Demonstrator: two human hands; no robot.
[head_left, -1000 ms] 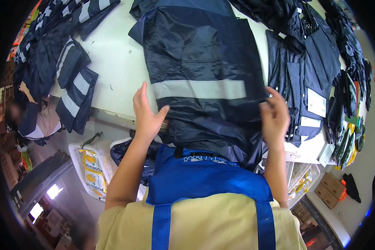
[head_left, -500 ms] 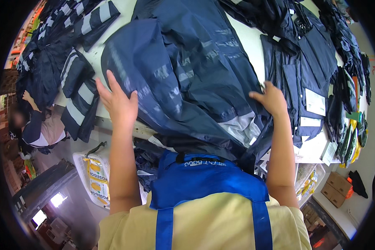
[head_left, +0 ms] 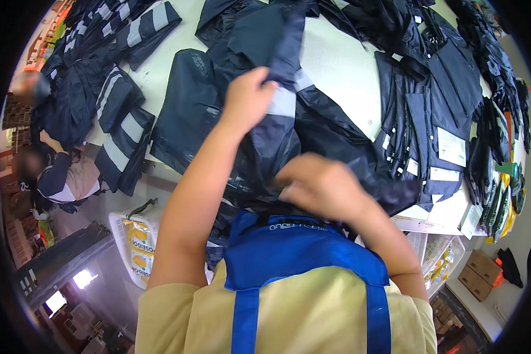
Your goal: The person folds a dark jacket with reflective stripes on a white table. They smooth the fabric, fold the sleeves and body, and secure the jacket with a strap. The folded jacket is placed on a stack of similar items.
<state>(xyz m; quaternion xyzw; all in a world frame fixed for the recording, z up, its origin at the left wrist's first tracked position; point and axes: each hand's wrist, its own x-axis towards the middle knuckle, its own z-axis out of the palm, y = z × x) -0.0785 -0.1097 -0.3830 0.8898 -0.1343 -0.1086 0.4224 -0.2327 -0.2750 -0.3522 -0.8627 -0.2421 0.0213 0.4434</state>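
- Head view, fingers: those of my left hand (head_left: pixel 246 103) are closing on the dark garment (head_left: pixel 271 138), pinching an edge beside its grey band (head_left: pixel 282 103).
- Fingers of my right hand (head_left: pixel 324 184) are curling over the lower part, partly bent; they're blurring, so I can't tell whether they're gripping cloth.
- Garment is lying loosely spread on the white tabletop (head_left: pixel 336 65) right in front of me, one strip standing up by my left fingers, the lower part bunching near my blue apron (head_left: pixel 304 253).
- Striped folded pieces (head_left: pixel 121 147) are sitting on the left; a dark garment stack (head_left: pixel 454 76) is lying on the right, the loose cloth's right end reaching close to it.
- Risk, my judgement: the cloth is looking slick, so a small pinch could be slipping if pulled hard.
- Dark layers are overlapping, so my right fingers could be catching the wrong one and trapping a crease.
- Bunched cloth is lying near the front edge; its own weight could be dragging it off.
- A wide tug could be snagging the right-hand stack.
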